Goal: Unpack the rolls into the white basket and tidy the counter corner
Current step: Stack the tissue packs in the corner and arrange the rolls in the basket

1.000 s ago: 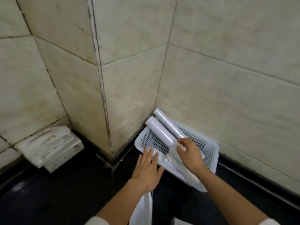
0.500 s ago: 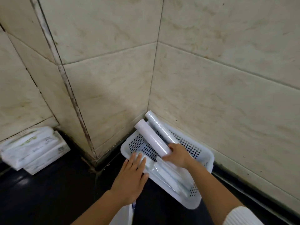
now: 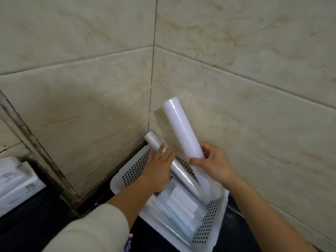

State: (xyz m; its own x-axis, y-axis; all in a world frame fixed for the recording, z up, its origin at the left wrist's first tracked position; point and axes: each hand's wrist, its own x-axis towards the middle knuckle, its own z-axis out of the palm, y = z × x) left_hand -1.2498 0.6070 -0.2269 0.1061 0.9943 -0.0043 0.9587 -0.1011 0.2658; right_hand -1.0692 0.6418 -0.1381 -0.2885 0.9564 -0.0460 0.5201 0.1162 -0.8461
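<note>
Since half a second ago, the white roll point(image 3: 183, 131) in the right hand point(image 3: 212, 164) has been tipped up from lying low across the basket to standing steeply, its top end raised against the tiled wall point(image 3: 254, 115) near the corner joint. That hand is clamped around the roll's lower part, thumb across the front and fingers curled behind; the roll's bottom end runs down past the palm into the basket, where it is hard to separate from what lies there. The left hand point(image 3: 160, 170) lies flat with fingers together and extended, pressing on the second roll point(image 3: 160, 148), not closed around it; that roll lies slanted in the basket, its far end poking over the rim toward the corner and its middle hidden under the hand. Both rolls sit within or over the white basket point(image 3: 134, 171), which rests on the dark counter point(image 3: 36, 215) pushed into the wall corner. Its perforated walls show on the left and near-right sides. Flat packets in clear wrap point(image 3: 178, 211) fill the near half, blurred so their contents cannot be read. A cream sleeve point(image 3: 94, 228) covers the left forearm. At the left edge, white tissue packs point(image 3: 16, 186) are cut off by the frame.
</note>
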